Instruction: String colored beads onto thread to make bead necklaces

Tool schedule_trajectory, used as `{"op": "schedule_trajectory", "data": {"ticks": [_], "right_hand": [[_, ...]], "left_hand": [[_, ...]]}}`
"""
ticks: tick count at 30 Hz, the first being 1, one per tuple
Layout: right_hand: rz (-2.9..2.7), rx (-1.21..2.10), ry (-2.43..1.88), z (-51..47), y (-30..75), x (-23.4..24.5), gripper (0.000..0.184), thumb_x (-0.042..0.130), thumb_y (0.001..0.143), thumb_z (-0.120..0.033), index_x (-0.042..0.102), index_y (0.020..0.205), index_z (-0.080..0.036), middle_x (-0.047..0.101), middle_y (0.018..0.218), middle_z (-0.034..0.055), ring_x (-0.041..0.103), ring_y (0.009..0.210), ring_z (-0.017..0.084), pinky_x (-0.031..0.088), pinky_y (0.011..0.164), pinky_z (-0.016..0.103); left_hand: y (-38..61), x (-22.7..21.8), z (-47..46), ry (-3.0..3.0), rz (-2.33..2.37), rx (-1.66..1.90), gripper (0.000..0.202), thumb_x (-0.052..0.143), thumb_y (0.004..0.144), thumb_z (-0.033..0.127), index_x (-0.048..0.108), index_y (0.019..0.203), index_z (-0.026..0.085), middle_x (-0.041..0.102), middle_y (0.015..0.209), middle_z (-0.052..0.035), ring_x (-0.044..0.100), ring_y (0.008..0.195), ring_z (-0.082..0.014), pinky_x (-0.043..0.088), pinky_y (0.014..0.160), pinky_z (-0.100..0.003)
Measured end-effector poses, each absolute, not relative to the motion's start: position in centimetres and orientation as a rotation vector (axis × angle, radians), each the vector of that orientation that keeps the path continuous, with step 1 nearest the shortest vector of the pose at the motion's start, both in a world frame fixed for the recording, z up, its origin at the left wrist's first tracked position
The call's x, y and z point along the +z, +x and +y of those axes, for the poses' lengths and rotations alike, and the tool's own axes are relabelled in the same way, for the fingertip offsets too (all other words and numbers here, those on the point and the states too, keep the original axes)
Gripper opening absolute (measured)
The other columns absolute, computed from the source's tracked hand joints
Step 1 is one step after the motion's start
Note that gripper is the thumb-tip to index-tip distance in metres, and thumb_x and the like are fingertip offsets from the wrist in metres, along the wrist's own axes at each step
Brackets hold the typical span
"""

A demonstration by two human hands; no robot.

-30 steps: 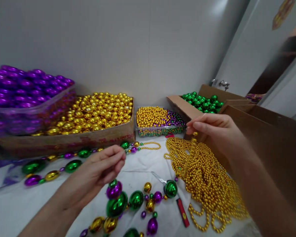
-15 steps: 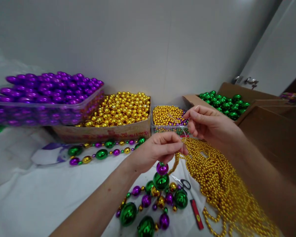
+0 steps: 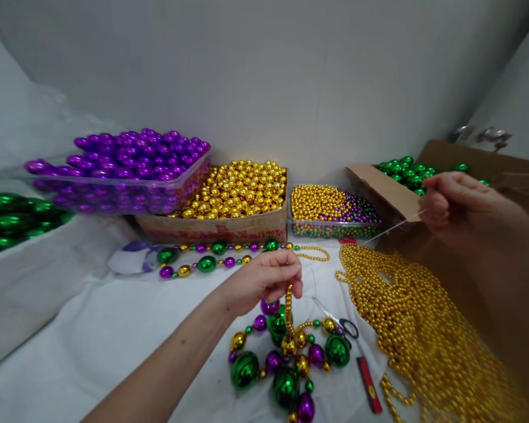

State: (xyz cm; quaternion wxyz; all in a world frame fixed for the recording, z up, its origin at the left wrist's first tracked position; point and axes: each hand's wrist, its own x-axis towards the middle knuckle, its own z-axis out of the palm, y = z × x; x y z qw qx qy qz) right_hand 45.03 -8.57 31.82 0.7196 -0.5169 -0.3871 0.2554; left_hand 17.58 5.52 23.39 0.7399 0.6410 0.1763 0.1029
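My left hand (image 3: 267,277) is closed in a pinch, with a short strand of small gold beads (image 3: 288,308) hanging from its fingertips. Below it on the white cloth lies a bead necklace (image 3: 286,383) of large green, purple and gold beads, bunched in loops. My right hand (image 3: 461,197), slightly blurred, is up at the right with its fingers pinched on a thin pale string (image 3: 392,227). The string slants down and left towards my left hand; its far end is too faint to follow.
Scissors (image 3: 348,329) and a red-handled tool (image 3: 369,385) lie right of the necklace. Beside them spreads a heap of gold bead strands (image 3: 414,311). Behind stand a purple-bead tub (image 3: 158,183), a gold-bead carton (image 3: 229,226) and a small-bead tub (image 3: 335,229). A finished-looking necklace (image 3: 207,264) lies in front.
My right hand has moved away to the right, drawing the string out long. My left hand has shifted slightly left and down with the gold strand. The view has turned left.
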Motion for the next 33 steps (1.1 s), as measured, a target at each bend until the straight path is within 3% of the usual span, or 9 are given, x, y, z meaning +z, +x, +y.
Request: {"op": "schedule_trajectory", "data": {"ticks": [5, 10, 15, 18, 25, 27, 29, 31, 33], "right_hand": [[-0.726, 0.663, -1.25, -10.0, 46.5, 27.8, 0.006, 0.071, 0.074, -0.031, 0.071, 0.073, -0.025, 0.056, 0.064, 0.0024, 0.048, 0.051, 0.008, 0.032, 0.041, 0.024], [-0.62, 0.709, -1.278, -10.6, 46.7, 26.4, 0.007, 0.075, 0.069, -0.03, 0.073, 0.074, -0.026, 0.06, 0.065, 0.0036, 0.051, 0.051, 0.008, 0.037, 0.038, 0.017], [-0.638, 0.947, -1.568, -11.9, 45.6, 20.4, 0.022, 0.068, 0.073, -0.038, 0.073, 0.09, -0.025, 0.071, 0.095, 0.0092, 0.064, 0.068, 0.016, 0.045, 0.042, 0.019], [-0.972, 1.238, -1.85, -13.2, 43.9, 16.4, 0.02, 0.068, 0.074, -0.038, 0.074, 0.084, -0.021, 0.072, 0.082, 0.0089, 0.063, 0.063, 0.018, 0.041, 0.037, 0.02], [-1.249, 0.947, -1.578, -9.8, 35.2, 18.9, 0.029, 0.058, 0.081, -0.035, 0.064, 0.107, -0.023, 0.064, 0.114, 0.0077, 0.059, 0.1, 0.02, 0.051, 0.064, 0.025], [-1.232, 1.075, -1.458, -8.1, 33.0, 19.5, 0.032, 0.06, 0.08, -0.034, 0.058, 0.109, -0.023, 0.066, 0.105, 0.0072, 0.06, 0.094, 0.019, 0.049, 0.056, 0.022], [-1.155, 1.265, -1.392, -7.0, 31.8, 19.1, 0.034, 0.06, 0.079, -0.037, 0.051, 0.108, -0.022, 0.067, 0.083, 0.0036, 0.059, 0.064, 0.014, 0.038, 0.04, 0.018], [-1.115, 1.391, -1.385, -6.5, 31.5, 18.4, 0.034, 0.061, 0.078, -0.04, 0.048, 0.102, -0.02, 0.06, 0.059, -0.0032, 0.042, 0.039, 0.007, 0.022, 0.032, 0.016], [-1.147, 1.454, -1.417, -6.3, 31.8, 17.7, 0.032, 0.063, 0.077, -0.042, 0.049, 0.093, -0.019, 0.051, 0.046, -0.0074, 0.03, 0.033, 0.004, 0.015, 0.032, 0.016]], "left_hand": [[17.8, 21.7, 5.7, 1.334, 0.487, 0.284, 0.022, 0.061, 0.079, 0.035, 0.054, 0.077, 0.014, 0.06, 0.057, 0.0008, 0.032, 0.034, -0.0022, 0.014, 0.035, -0.017], [17.6, 21.3, 5.7, 1.463, 0.462, 0.128, 0.022, 0.062, 0.078, 0.034, 0.059, 0.077, 0.013, 0.056, 0.058, 0.0018, 0.033, 0.038, -0.0028, 0.018, 0.036, -0.017], [17.0, 20.5, 5.5, 1.524, 0.535, 0.206, 0.02, 0.058, 0.079, 0.031, 0.056, 0.072, 0.013, 0.049, 0.053, 0.0047, 0.032, 0.041, -0.0038, 0.02, 0.038, -0.016], [16.8, 19.7, 5.3, 1.521, 0.601, 0.232, 0.019, 0.057, 0.079, 0.031, 0.054, 0.072, 0.013, 0.05, 0.054, 0.0045, 0.032, 0.041, -0.0036, 0.019, 0.038, -0.017], [17.7, 19.1, 4.1, 1.518, 0.56, 0.161, 0.022, 0.056, 0.078, 0.033, 0.052, 0.069, 0.014, 0.054, 0.057, 0.0031, 0.031, 0.04, -0.0033, 0.019, 0.039, -0.018], [17.6, 19.2, 4.0, 1.519, 0.547, 0.179, 0.022, 0.056, 0.078, 0.034, 0.053, 0.07, 0.014, 0.054, 0.056, 0.0035, 0.032, 0.04, -0.0037, 0.02, 0.039, -0.018], [17.1, 19.4, 4.2, 1.523, 0.562, 0.213, 0.023, 0.057, 0.078, 0.035, 0.052, 0.07, 0.014, 0.053, 0.056, 0.0037, 0.033, 0.041, -0.0039, 0.021, 0.04, -0.018], [16.4, 19.4, 4.5, 1.523, 0.586, 0.25, 0.023, 0.058, 0.078, 0.035, 0.052, 0.069, 0.014, 0.054, 0.056, 0.0037, 0.033, 0.041, -0.0039, 0.021, 0.04, -0.018], [15.8, 19.2, 4.8, 1.513, 0.589, 0.269, 0.023, 0.058, 0.078, 0.035, 0.052, 0.069, 0.014, 0.054, 0.057, 0.0037, 0.033, 0.041, -0.0039, 0.022, 0.04, -0.018]]}}
